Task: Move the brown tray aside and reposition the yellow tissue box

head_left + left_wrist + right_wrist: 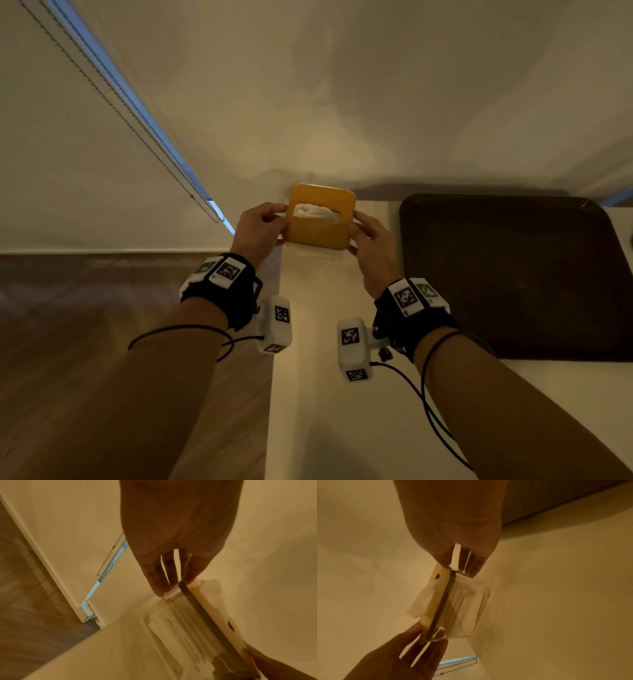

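Observation:
The yellow tissue box (320, 219), a yellow lid over a clear body with a white tissue poking out, is at the far left corner of the white table (318, 394). My left hand (275, 222) pinches its left edge and my right hand (359, 232) pinches its right edge. The left wrist view shows my left fingertips (161, 588) on the box (188, 622). In the right wrist view my right fingertips (471, 569) clamp the box (462, 601). Whether it rests on the table I cannot tell. The brown tray (507, 274) lies flat to the right.
A wall rises right behind the box and tray. A window blind with a hanging bead chain (144, 137) stands to the left. The table's left edge runs just under my left hand, with wooden floor (102, 342) beyond it.

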